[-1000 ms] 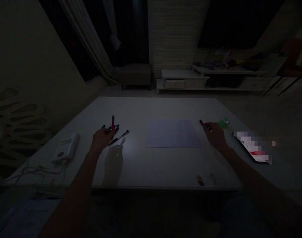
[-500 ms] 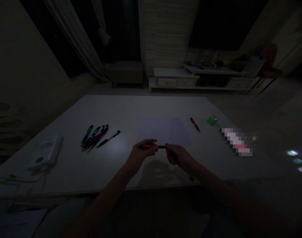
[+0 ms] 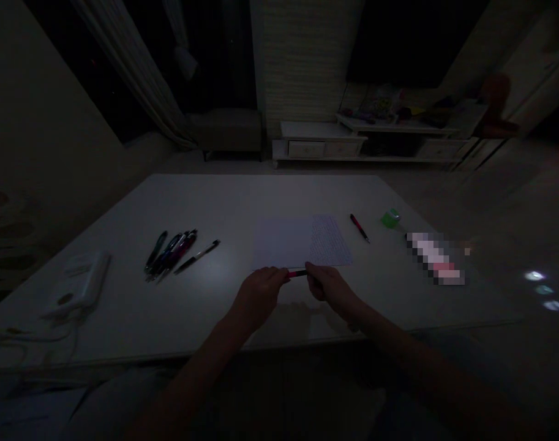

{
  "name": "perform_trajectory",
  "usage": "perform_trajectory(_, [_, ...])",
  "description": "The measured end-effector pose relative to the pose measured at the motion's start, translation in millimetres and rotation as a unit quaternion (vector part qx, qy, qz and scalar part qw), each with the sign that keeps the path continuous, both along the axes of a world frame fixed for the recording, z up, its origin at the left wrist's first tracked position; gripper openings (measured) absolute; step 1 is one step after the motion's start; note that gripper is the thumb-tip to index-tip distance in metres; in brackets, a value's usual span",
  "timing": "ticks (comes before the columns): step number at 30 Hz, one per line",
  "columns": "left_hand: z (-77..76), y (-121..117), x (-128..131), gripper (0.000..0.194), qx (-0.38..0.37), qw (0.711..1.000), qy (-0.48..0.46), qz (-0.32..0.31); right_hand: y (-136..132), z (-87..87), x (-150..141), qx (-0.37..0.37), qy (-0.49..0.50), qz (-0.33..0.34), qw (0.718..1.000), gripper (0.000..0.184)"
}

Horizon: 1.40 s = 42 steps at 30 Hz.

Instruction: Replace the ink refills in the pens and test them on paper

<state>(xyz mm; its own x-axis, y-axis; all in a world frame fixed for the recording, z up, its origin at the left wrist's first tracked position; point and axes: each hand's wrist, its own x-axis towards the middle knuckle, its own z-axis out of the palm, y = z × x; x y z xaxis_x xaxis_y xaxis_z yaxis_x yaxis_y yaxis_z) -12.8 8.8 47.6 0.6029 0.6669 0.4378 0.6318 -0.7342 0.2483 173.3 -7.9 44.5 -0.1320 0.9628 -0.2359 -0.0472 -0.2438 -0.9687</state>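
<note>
My left hand [image 3: 258, 296] and my right hand [image 3: 329, 288] are close together above the white table [image 3: 261, 199], just in front of a sheet of paper [image 3: 302, 242]. Both grip a red-and-black pen [image 3: 297, 274], and the fingers hide most of it. The sheet's near edge lies just beyond my fingers. To the left, a bundle of several dark pens [image 3: 171, 255] lies beside a black-and-silver pen [image 3: 197, 256]. A red pen [image 3: 359, 228] lies to the right of the paper.
A small green object [image 3: 390, 218] and a pixelated phone [image 3: 435, 258] lie at the table's right. A white device [image 3: 84, 285] with cables sits at the left edge. Behind the table are a low white cabinet and a dark stool.
My hands have moved closer together, covering more of the pen, and now sit nearer the paper. The view has shifted slightly.
</note>
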Motion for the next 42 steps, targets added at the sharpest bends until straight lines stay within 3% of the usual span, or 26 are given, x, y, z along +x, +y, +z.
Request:
perform_trajectory(2, [0.7, 0, -2, 0.019, -0.041, 0.999, -0.023, 0.002, 0, 4.4, 4, 0.07, -0.06, 0.032, 0.995, 0.043])
perform_trajectory(6, [1.1, 1, -7, 0.021, -0.114, 0.993, -0.033, 0.007, 2, 14.7, 14, 0.197, -0.2, 0.085, 0.956, 0.027])
perform_trajectory(10, [-2.3, 1, -9, 0.018, -0.107, 0.994, -0.005, 0.023, 4, 13.1, 16, 0.158, -0.216, 0.087, 0.96, 0.036])
perform_trajectory(13, [-5.5, -1, -9, 0.017, -0.094, 0.995, 0.014, 0.025, 5, 7.9, 14, 0.15, -0.177, 0.077, 0.97, 0.028])
perform_trajectory(17, [-6.2, -2, -9, 0.017, -0.09, 0.995, 0.038, 0.024, 6, 3.8, 11, 0.102, -0.17, 0.104, 0.975, 0.032])
perform_trajectory(27, [-10.6, -2, -11, 0.016, -0.084, 0.996, 0.029, 0.024, 6, -1.1, 11, 0.14, -0.165, 0.076, 0.973, 0.024])
perform_trajectory(31, [-9.7, -3, -10, 0.016, -0.088, 0.995, 0.037, 0.026, 6, -1.3, 10, 0.115, -0.153, 0.106, 0.976, 0.028])
perform_trajectory(42, [-9.7, -3, -9, 0.016, -0.103, 0.993, 0.044, 0.036, 7, -2.2, 11, 0.121, -0.165, 0.085, 0.975, 0.028])
